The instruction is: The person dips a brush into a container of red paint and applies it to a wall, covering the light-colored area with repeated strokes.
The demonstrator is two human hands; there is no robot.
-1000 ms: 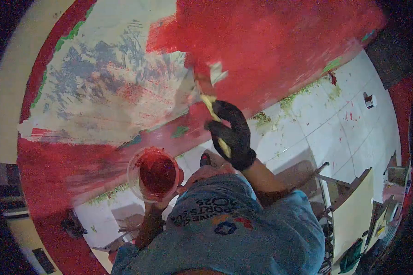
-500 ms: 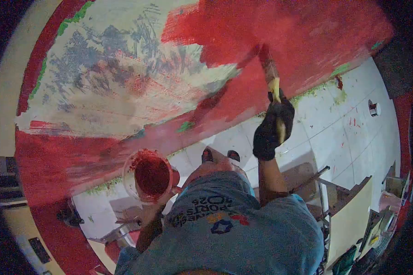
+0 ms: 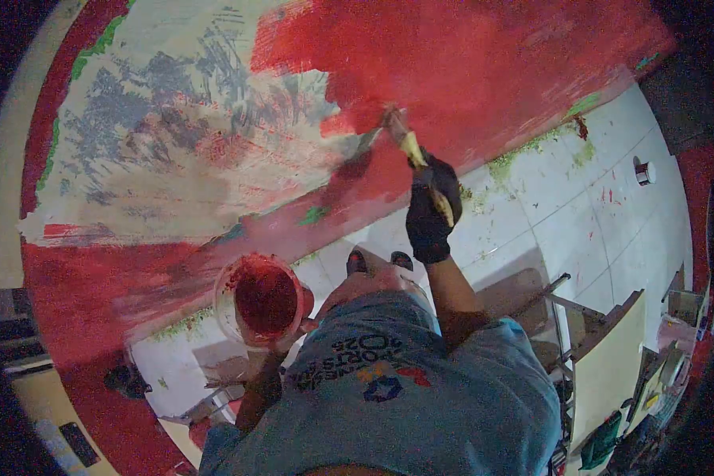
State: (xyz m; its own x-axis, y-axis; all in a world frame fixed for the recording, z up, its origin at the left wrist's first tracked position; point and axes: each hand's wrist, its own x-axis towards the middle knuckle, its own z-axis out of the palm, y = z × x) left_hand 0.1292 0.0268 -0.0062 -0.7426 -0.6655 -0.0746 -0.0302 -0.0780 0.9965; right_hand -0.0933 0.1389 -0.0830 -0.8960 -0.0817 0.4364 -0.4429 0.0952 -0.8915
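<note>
My right hand point(image 3: 434, 210), in a black glove, is closed around the pale handle of a paintbrush point(image 3: 412, 149). The bristles touch the wall point(image 3: 238, 186) at the lower edge of a freshly red patch. Bare cream and grey smears show on the wall to the left of the brush. At my left side a translucent tub point(image 3: 228, 317) holds dark red paint point(image 3: 266, 300). My left hand point(image 3: 310, 325) supports the tub from below and is mostly hidden by it; only a little shows at its right side.
White floor tiles point(image 3: 563, 206) run along the foot of the wall, with green and red paint specks. A small round container point(image 3: 645, 172) stands on them at the right. A pale-topped table or chair point(image 3: 607, 373) is at lower right. My feet point(image 3: 357, 260) are near the wall.
My right hand has moved left and slightly down with the paintbrush, which now tilts more to the left. The tub stays almost in place. The view has shifted slightly.
</note>
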